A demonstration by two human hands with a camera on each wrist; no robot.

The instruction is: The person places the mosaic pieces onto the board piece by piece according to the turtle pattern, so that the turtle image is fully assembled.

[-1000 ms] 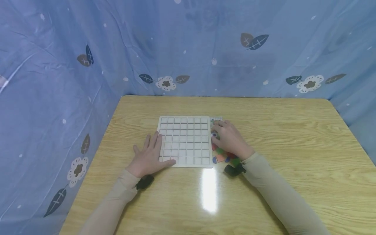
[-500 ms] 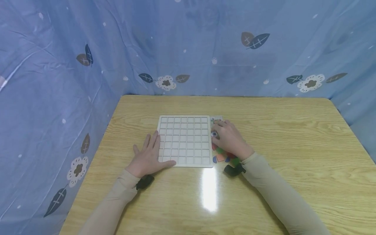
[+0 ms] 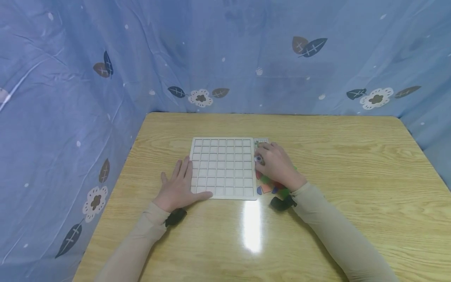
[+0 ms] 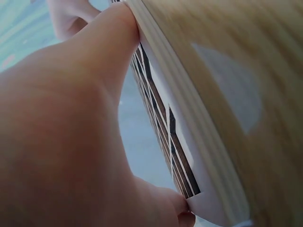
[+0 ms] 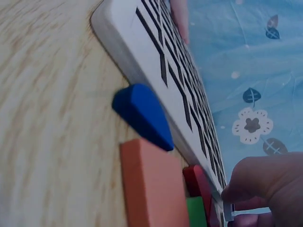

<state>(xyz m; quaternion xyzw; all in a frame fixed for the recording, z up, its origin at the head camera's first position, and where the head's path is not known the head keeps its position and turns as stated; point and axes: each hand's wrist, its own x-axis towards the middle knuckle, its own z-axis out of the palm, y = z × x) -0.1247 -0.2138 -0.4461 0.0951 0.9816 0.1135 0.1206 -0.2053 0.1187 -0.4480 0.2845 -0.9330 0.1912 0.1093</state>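
Grid board [image 3: 223,168] apart from tabletop [image 3: 338,129] edges

Blue cloth [image 3: 225,47] hangs behind the table, with more cloth down the left side [image 3: 38,137] and on the right [image 3: 437,150]. It is creased, most noticeably on the left, and printed with small white dots, white flowers [image 3: 200,98] with brown centres, and dark blue and brown leaves [image 3: 314,47]. The table [image 3: 338,152] has a pale yellow-brown wood-grain top, its grain running mostly side to side, and its far edge sits close to the back cloth. A bright white reflection [image 3: 252,227] lies on the glossy near part of the top; the lamp or window that makes it is out of view.
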